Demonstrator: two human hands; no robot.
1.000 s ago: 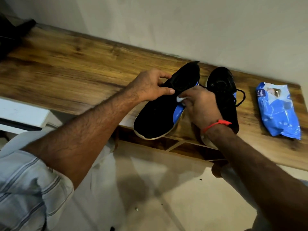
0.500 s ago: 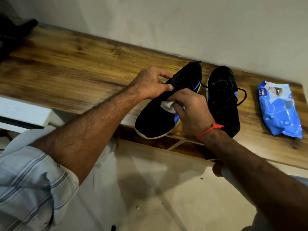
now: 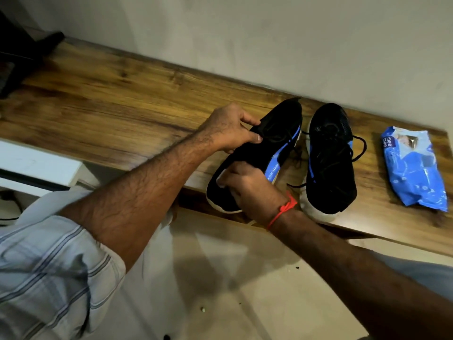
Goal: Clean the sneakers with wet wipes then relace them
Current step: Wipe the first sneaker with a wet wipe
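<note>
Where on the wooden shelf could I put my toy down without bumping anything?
The big bare stretch of wooden shelf left of the left hand is freest. A narrower strip lies between the right sneaker and the wipes pack. Around the held sneaker and right hand it's crowded.

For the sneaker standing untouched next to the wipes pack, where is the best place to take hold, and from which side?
Probably the collar of the right sneaker, from above: it stands upright on the wooden shelf with its opening facing up. Loose laces trail on its right side towards the wipes pack.
</note>
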